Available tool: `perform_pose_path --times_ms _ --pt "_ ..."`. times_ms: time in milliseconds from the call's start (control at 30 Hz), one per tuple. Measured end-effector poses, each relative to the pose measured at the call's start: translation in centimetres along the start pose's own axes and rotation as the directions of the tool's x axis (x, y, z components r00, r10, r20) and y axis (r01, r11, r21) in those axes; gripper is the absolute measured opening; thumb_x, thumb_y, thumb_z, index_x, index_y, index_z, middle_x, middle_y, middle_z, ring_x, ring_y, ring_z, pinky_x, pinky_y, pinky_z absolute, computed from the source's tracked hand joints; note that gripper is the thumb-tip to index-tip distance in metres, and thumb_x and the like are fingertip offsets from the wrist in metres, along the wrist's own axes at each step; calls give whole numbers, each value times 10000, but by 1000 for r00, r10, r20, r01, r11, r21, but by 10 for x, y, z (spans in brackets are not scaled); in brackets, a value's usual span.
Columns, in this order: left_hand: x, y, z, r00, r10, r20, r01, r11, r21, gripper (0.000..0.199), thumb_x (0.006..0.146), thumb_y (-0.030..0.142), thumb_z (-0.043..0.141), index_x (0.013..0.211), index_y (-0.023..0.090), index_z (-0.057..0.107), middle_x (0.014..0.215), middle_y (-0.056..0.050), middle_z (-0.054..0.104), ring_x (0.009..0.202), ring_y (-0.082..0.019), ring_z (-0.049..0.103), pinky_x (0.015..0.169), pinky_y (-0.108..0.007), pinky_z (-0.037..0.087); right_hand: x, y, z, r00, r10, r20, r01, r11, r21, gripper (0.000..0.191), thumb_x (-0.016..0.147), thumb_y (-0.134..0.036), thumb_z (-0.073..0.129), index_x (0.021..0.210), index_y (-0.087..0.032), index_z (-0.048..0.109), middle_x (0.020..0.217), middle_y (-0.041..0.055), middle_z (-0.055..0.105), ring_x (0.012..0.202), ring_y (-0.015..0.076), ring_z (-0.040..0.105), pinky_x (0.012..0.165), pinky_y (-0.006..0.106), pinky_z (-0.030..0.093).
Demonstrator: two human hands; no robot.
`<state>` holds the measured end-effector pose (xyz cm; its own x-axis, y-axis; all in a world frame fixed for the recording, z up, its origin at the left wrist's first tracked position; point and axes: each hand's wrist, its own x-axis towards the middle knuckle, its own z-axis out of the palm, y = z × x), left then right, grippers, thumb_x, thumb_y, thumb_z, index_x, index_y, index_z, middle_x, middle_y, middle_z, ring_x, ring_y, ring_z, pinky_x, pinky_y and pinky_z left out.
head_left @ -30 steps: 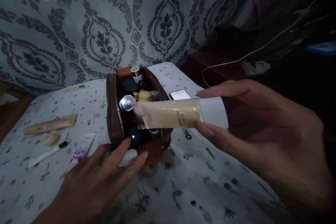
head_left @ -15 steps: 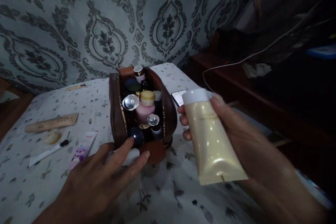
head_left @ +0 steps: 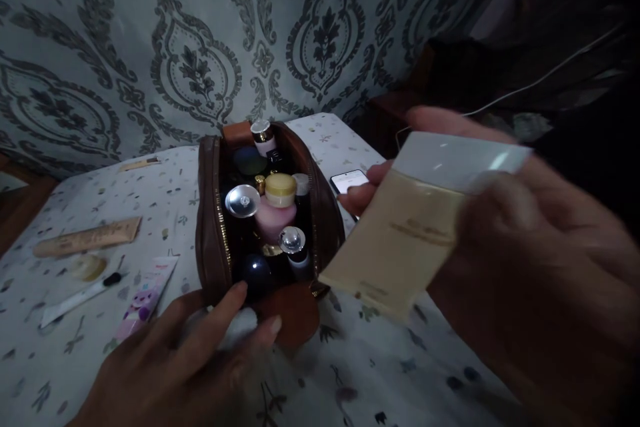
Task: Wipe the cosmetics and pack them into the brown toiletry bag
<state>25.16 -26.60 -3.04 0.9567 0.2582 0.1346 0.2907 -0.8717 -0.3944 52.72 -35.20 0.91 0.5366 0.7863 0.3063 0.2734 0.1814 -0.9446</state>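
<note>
In my right hand is a cream-coloured squeeze tube with a white cap, held tilted with its flat end pointing down and left. The hand is partly blurred. An unzipped brown toiletry bag stands at the centre, filled with a pink jar under a yellow-lidded jar, silver-capped bottles and a dark round item. My left hand lies at the bag's near edge, fingers apart, beside its brown end tab. Under those fingers shows something white that I cannot make out.
On the patterned sheet at left lie a beige tube, a small jar, a white stick with a black tip and a purple-pink tube. A phone rests right of the bag. A white cable runs behind.
My right hand has turned the cream tube over, so its printed side now shows, and has moved slightly right. My left hand stays at the bag's near edge. The view has shifted a little.
</note>
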Motion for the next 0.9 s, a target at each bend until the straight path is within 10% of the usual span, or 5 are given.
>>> perform_pose_path --times_ms 133,300,900 --pt "-1 1 2 1000 -21 6 21 999 24 834 881 124 454 1557 469 107 1476 9 496 1093 -294 551 633 -321 579 4 -9 6 996 63 -68 -43 962 270 172 864 -362 682 1009 -424 615 993 -10 712 1050 254 691 795 400 642" --pt "-1 0 1 1000 8 -16 -8 999 -33 735 905 188 437 1558 427 198 1505 -24 468 1106 -298 543 736 -351 575 10 -15 31 999 39 13 -42 924 380 238 816 -188 689 906 -322 514 889 -66 667 843 143 692 675 254 610" --pt "5 -5 -6 991 29 -127 -36 998 -51 621 925 165 489 1499 378 387 1492 -55 473 1032 -229 554 724 -289 548 0 8 67 948 -168 269 224 955 -194 150 841 -214 680 825 -219 531 935 28 677 862 184 660 696 287 543"
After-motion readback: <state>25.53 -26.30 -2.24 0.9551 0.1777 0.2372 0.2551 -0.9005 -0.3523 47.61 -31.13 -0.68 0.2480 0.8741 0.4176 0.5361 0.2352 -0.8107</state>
